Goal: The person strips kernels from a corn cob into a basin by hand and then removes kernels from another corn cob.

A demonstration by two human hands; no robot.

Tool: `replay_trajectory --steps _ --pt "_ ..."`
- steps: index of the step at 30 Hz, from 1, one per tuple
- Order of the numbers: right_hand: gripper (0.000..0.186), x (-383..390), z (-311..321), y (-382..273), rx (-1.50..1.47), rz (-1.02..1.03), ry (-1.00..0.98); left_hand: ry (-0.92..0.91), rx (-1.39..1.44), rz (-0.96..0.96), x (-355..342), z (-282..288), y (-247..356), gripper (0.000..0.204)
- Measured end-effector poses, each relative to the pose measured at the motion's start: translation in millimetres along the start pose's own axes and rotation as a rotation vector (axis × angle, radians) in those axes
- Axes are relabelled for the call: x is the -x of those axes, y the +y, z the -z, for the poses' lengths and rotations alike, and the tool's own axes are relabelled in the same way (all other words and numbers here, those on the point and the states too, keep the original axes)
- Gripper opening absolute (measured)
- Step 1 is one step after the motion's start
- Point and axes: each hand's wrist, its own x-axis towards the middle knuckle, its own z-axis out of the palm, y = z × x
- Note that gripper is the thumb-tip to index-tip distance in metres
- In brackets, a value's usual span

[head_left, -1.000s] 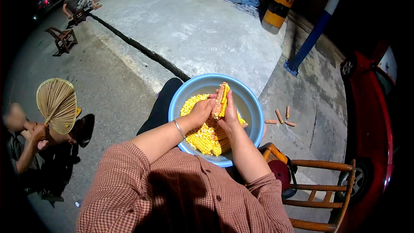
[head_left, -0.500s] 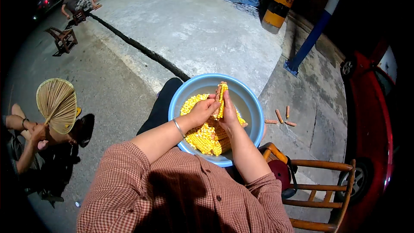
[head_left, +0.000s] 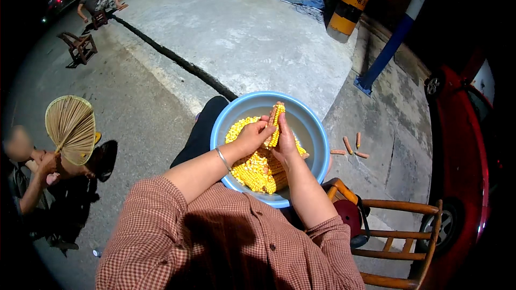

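An ear of corn (head_left: 278, 118), partly stripped of its yellow kernels, stands tilted upright between my two hands over a blue basin (head_left: 316, 123). My right hand (head_left: 287, 140) is wrapped round its right side. From the left, my left hand (head_left: 255, 136) grips the same ear, thumb pressed on the kernels and fingers partly hidden behind it. Below my hands the basin holds loose yellow kernels (head_left: 240, 127) and more ears of corn (head_left: 257, 176). A silver bangle circles my left wrist.
Several bare cobs (head_left: 349, 144) lie on the concrete right of the basin. A wooden chair (head_left: 400, 203) with a dark red bag (head_left: 348, 218) stands close at right, a red car (head_left: 463, 150) beyond. At left, a seated person holds a palm-leaf fan (head_left: 70, 129). A striped post (head_left: 352, 2) stands ahead.
The person at left has shifted slightly, head now in view, and the fan has moved up a little. My hands stay almost in place on the ear of corn.
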Motion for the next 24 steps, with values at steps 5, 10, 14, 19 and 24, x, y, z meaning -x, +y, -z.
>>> replay_trajectory --steps 5,10,14,19,24 --pt "0.047 5.5 -5.8 -7.5 -0.061 -0.005 0.023 -0.006 0.149 -0.104 -4.4 -5.3 -23.2 0.035" --pt "0.045 4.5 -0.1 -6.2 -0.148 -0.033 -0.005 0.042 0.283 0.116 0.6 -5.3 3.2 0.036" --pt "0.045 3.2 -2.6 -2.5 -0.109 -0.038 0.029 0.027 0.237 0.075 -0.6 -2.4 1.7 0.035" --pt "0.045 1.6 1.6 -2.9 -0.023 -0.027 -0.027 -0.01 0.192 0.112 1.9 -1.2 11.0 0.034" --pt "0.046 3.9 -2.4 -5.8 0.012 0.017 -0.002 -0.015 0.23 -0.071 -3.6 -5.0 -12.4 0.033"
